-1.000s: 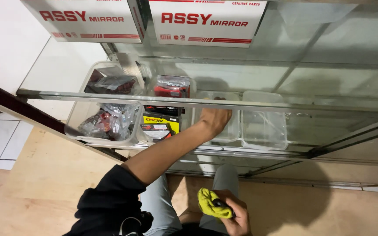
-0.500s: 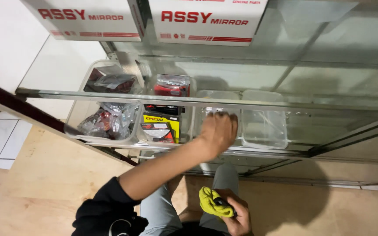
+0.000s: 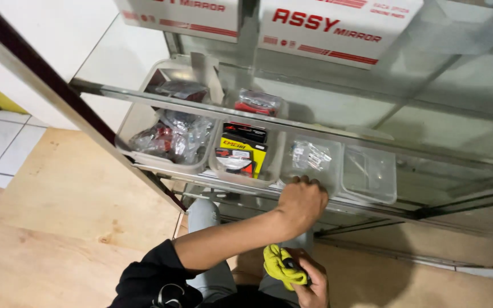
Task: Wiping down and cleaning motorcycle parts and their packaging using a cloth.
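While four trays [image 3: 166, 162] sit shelved, one hand [image 3: 302, 199] grips one.

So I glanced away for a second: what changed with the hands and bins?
The left hand pulled back from inside the shelf to the front rim of the clear plastic bin, fingers curled on it. The right hand still grips the yellow cloth; the bins stayed put.
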